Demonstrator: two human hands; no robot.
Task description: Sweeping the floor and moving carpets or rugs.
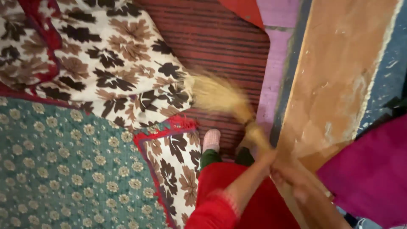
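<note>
1. Both hands, left hand [265, 163] and right hand [290, 174], are gripping the grass broom [224, 101] handle, fingers wrapped shut.
2. Its blurred bristles are brushing the striped rug [220, 38] beside the flowered blanket [114, 63] (they could snag its edge).

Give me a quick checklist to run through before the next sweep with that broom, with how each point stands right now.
1. Grip on the broom: left hand and right hand both wrap the handle. Ok.
2. Bristles down at the striped rug: blurred by motion, contact unclear. Cannot tell.
3. Floral blanket out of the bristles' path: its edge lies right beside them. Not ok.
4. Foot away from the bristles: it stands apart, below them. Ok.
5. Wooden board off the handle: close beside it, contact unclear. Cannot tell.
</note>
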